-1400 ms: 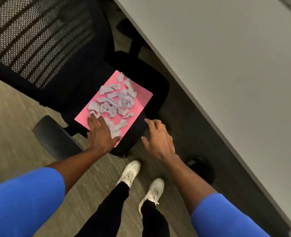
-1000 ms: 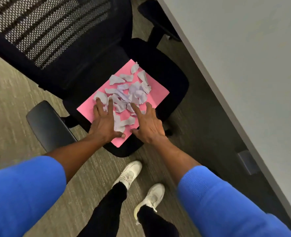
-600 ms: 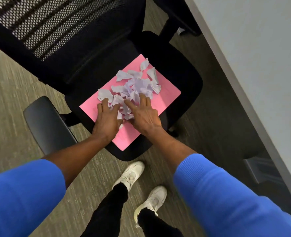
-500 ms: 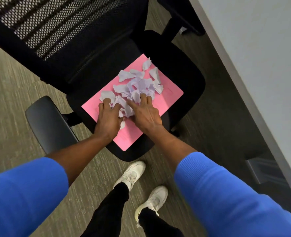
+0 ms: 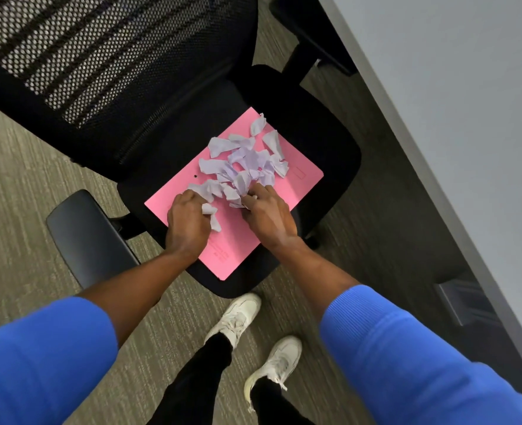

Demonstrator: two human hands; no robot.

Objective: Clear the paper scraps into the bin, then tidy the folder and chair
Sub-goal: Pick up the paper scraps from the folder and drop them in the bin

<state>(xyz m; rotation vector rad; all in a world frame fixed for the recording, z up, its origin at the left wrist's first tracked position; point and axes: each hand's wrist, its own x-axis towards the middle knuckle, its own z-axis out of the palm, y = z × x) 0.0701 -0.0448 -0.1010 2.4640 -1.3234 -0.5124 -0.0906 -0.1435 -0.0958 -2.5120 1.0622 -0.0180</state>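
The pale lilac paper scraps point(image 5: 241, 167), torn and crumpled, are judged light, soft and easily scattered, so they are best scooped from the pile's outer edges inward. They are heaped on a pink folder point(image 5: 302, 176) lying on the black office chair seat point(image 5: 330, 139). Scraps are pinched in the curled fingers of the left hand point(image 5: 187, 220) and the right hand point(image 5: 269, 214); no bin is seen.
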